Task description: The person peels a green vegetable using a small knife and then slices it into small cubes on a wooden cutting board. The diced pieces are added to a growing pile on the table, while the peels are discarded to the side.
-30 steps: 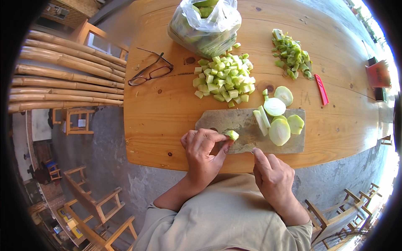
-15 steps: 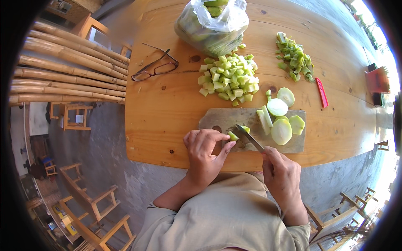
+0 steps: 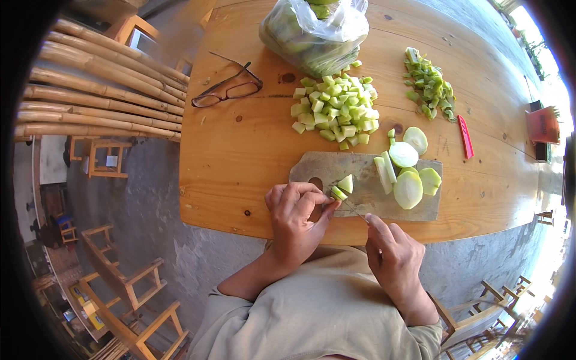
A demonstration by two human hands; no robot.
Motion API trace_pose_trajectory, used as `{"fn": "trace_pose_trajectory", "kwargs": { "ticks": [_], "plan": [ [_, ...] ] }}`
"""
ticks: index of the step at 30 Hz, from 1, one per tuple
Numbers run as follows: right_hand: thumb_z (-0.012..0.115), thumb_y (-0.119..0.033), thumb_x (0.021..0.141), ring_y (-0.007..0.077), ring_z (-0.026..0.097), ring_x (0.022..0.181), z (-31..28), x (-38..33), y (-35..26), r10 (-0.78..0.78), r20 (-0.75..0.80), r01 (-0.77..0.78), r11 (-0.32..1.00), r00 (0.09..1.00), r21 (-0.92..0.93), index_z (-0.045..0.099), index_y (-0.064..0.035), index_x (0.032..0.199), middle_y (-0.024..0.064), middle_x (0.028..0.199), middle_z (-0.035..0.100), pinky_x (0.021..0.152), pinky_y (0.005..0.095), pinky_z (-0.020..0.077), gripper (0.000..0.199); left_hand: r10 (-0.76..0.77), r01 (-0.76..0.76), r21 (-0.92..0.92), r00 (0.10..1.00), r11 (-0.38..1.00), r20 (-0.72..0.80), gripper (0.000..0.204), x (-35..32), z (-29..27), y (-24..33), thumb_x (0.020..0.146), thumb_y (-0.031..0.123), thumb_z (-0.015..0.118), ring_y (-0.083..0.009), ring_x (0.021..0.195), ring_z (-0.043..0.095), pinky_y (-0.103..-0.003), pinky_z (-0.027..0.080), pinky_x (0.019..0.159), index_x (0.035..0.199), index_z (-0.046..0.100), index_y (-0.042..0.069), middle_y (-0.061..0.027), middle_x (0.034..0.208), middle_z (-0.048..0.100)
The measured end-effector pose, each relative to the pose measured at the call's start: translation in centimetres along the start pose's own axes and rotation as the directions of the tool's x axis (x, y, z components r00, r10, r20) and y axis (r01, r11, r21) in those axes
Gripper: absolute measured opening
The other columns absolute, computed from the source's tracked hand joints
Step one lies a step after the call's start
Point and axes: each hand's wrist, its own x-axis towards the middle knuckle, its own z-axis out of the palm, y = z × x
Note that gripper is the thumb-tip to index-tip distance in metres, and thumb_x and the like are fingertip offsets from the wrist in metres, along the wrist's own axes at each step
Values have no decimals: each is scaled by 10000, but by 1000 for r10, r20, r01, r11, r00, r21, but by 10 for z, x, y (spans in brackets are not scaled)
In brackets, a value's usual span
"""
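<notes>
My left hand point(image 3: 298, 211) pinches a small green-skinned vegetable piece point(image 3: 339, 193) between thumb and fingertips, low over the left part of a worn wooden cutting board point(image 3: 372, 204). In my right hand point(image 3: 393, 252) is a knife point(image 3: 355, 209); its thin blade shows nearly edge-on, the tip close to my left fingertips. Just beyond the pinched piece lies a pale wedge point(image 3: 345, 183). Two pale sticks point(image 3: 386, 171) and several round slices point(image 3: 408, 190) rest at the board's right side, some past its far edge.
A heap of pale green cubes point(image 3: 336, 111) sits beyond the board, before a clear plastic bag point(image 3: 315, 39) of green vegetables. Eyeglasses point(image 3: 231, 89) lie to the left. Peelings point(image 3: 435, 87), a pink-red slim tool point(image 3: 465, 137) and a red container point(image 3: 543, 125) are rightward on the wooden table point(image 3: 222, 162).
The knife has drawn back toward me and turned edge-on, with my right hand lower and slightly left. A wedge now lies apart beyond the pinched piece. The whole view has shifted slightly.
</notes>
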Motion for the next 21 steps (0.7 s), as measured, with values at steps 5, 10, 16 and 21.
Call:
{"fn": "trace_pose_trajectory", "kwargs": {
  "ticks": [5,10,16,21],
  "plan": [
    [690,-3,741,212,548,513,2,-1,-1,-4,-7,3,1000,1000,-28,655,-98,1116,38,634,508,472,338,437,388,1,-1,7,1000,1000,-15,214,0,0,1,687,163,851,-201,847,515,-358,362,806,798,670,134,15,872,601],
    [693,-19,740,203,532,505,4,-2,-1,-28,-31,25,995,999,-95,665,-114,1119,35,622,479,467,335,431,392,-1,1,3,1000,1000,-20,222,0,0,1,684,153,852,-205,842,515,-362,361,803,810,670,129,12,868,601],
    [694,-20,731,196,516,499,4,-3,-2,-40,-51,34,993,998,-117,670,-119,1128,33,619,469,464,334,426,410,-2,2,-2,1000,1000,-21,233,0,0,1,676,136,852,-206,840,514,-366,358,803,819,668,128,12,865,600],
    [693,-17,731,195,517,503,3,-3,-2,-47,-51,40,992,998,-120,669,-114,1133,34,622,469,465,333,427,415,-4,4,0,1000,1000,-22,229,0,0,0,673,131,851,-206,839,515,-367,357,800,809,666,128,14,865,599]
  ]
}}
